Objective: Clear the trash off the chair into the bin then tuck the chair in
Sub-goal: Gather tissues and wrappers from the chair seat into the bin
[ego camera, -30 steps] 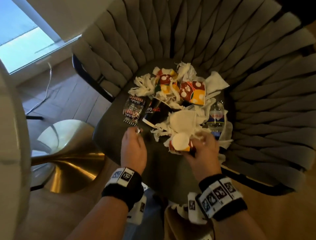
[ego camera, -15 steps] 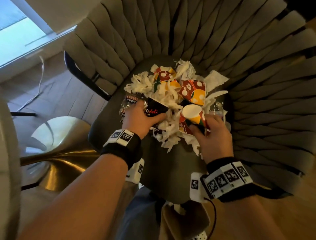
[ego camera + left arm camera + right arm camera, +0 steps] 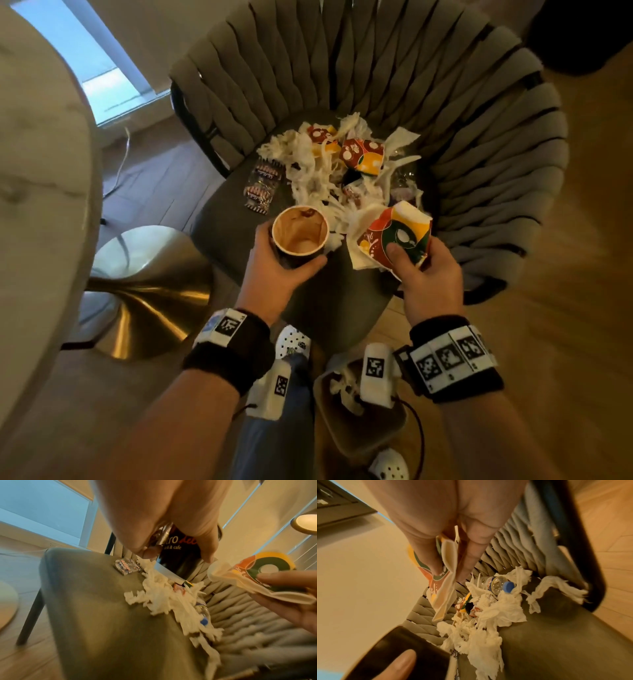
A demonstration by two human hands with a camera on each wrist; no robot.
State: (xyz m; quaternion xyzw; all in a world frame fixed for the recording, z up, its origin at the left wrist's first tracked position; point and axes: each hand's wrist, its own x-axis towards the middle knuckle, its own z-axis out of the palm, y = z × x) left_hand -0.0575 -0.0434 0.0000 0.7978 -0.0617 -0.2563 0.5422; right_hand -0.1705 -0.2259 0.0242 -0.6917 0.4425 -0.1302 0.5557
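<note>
While your left hand (image 3: 274, 270) wraps its fingers and thumb around a dark paper coffee cup (image 3: 300, 236), upright and empty with brown stains inside, your right hand (image 3: 423, 274) pinches a flattened colourful paper cup (image 3: 394, 236) between thumb and fingers. You hold both above the front of the chair (image 3: 329, 301) seat. Behind them the rest of the trash lies heaped toward the woven backrest: shredded white tissue (image 3: 315, 178), two more patterned cups (image 3: 361, 156), a clear plastic bottle (image 3: 496, 584) with a blue cap, and sweet wrappers (image 3: 262, 186) off to the left. Below your wrists stands a brown bin (image 3: 363, 421) holding some tissue. To your left are a pale round table (image 3: 37, 192) and its gold base (image 3: 144, 305).
</note>
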